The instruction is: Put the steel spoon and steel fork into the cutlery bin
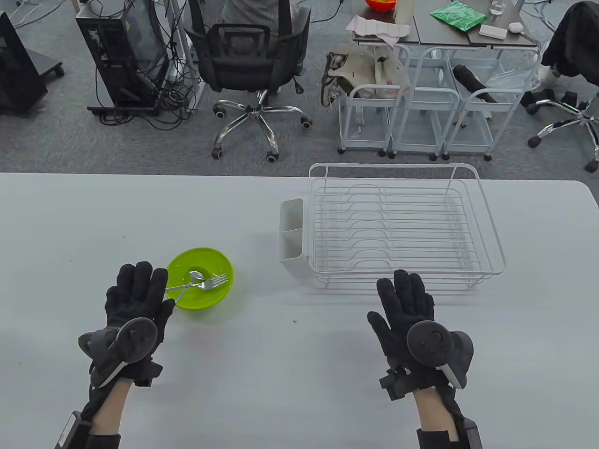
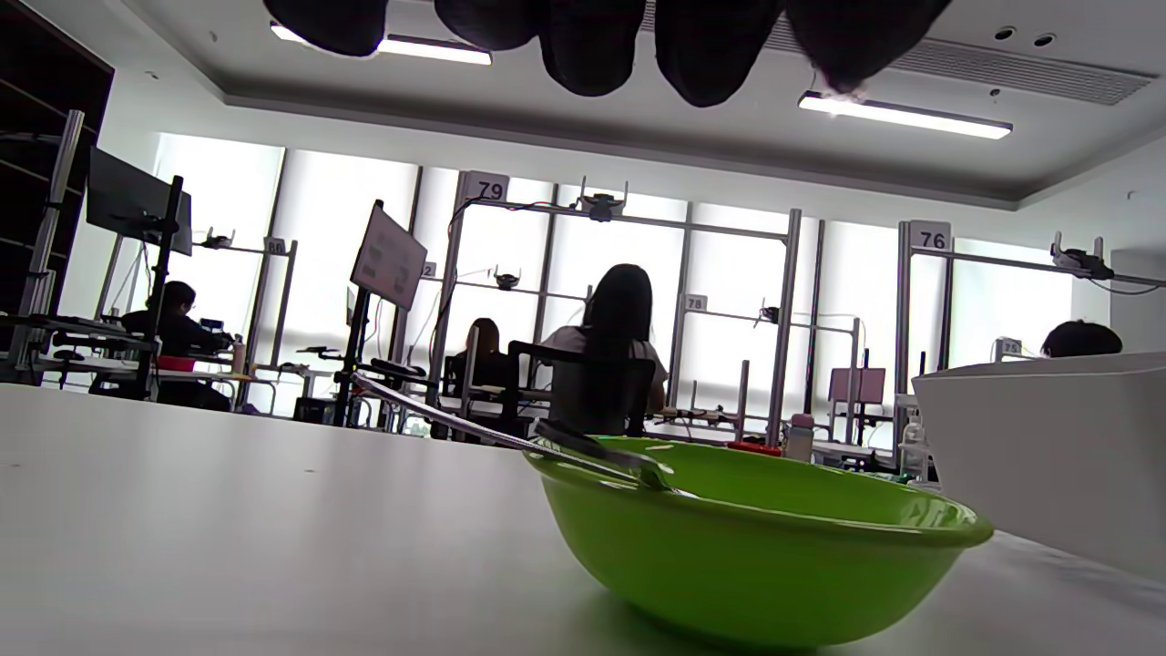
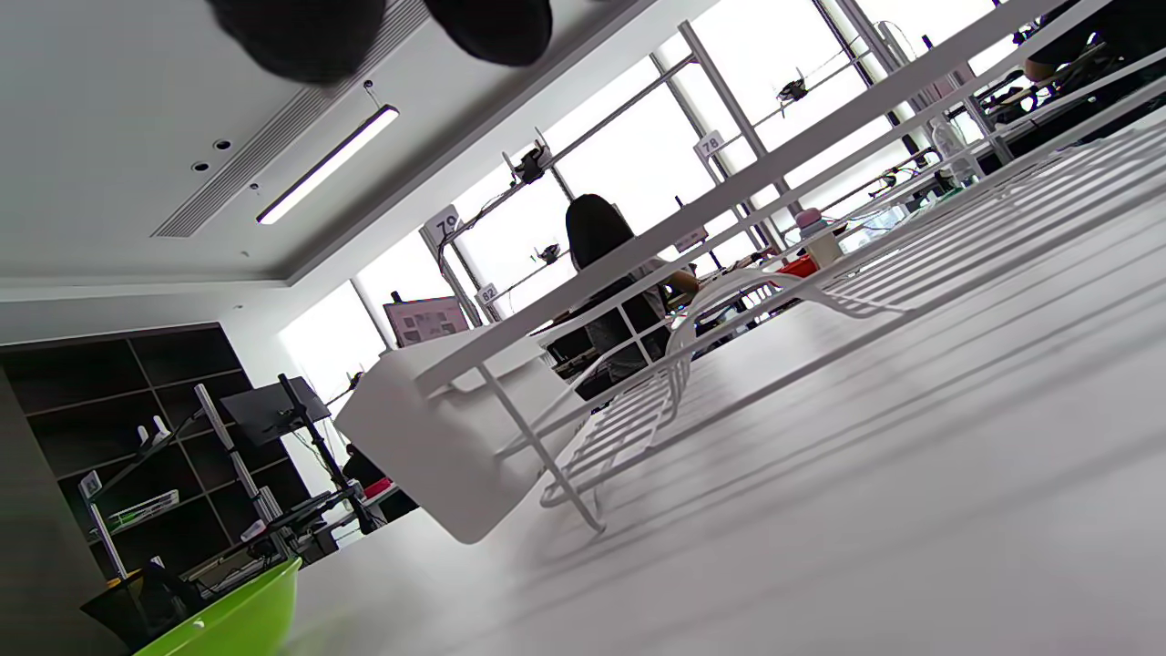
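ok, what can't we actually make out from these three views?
- Spoon and fork handle ends: table view, covered by the left hand.
- Cutlery bin interior: table view sees only the top; both wrist views show only its outer wall.
- Right hand in its wrist view: only two fingertips, cut off by the top edge.

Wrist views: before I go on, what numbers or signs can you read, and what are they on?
"79": white plate topping a frame post, left wrist view.
"76": plate on a post further right.
"78": small tag on a farther post.
"80": tag at left, faint.
"78": tag, right wrist view.
"79": plate, partly cut off.
The tilted screen is too blurred to read.
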{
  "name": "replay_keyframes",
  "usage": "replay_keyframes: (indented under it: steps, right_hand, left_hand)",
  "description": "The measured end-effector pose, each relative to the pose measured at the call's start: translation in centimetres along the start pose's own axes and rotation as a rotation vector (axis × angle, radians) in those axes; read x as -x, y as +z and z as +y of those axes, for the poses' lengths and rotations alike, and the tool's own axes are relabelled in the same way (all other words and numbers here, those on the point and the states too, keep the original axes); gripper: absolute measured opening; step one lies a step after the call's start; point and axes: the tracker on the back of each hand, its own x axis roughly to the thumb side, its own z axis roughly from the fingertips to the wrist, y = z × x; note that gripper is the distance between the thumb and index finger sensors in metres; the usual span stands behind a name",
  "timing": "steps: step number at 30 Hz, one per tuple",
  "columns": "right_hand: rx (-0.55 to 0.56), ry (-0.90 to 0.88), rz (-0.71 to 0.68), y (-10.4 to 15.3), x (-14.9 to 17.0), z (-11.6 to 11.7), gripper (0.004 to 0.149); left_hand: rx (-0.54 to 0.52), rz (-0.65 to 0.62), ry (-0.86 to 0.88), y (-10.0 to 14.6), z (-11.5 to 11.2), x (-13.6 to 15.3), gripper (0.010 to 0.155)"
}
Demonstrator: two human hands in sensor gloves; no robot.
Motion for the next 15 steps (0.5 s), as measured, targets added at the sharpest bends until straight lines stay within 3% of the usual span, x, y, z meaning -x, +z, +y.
replay_keyframes:
  steps: [15]
  right_hand:
    - [0.008,-0.036,0.007,0.0,0.2,-0.4,0.068]
  left_hand:
    - [0.069,0.130,0.058,-1.5,-1.0,4.9,0.055]
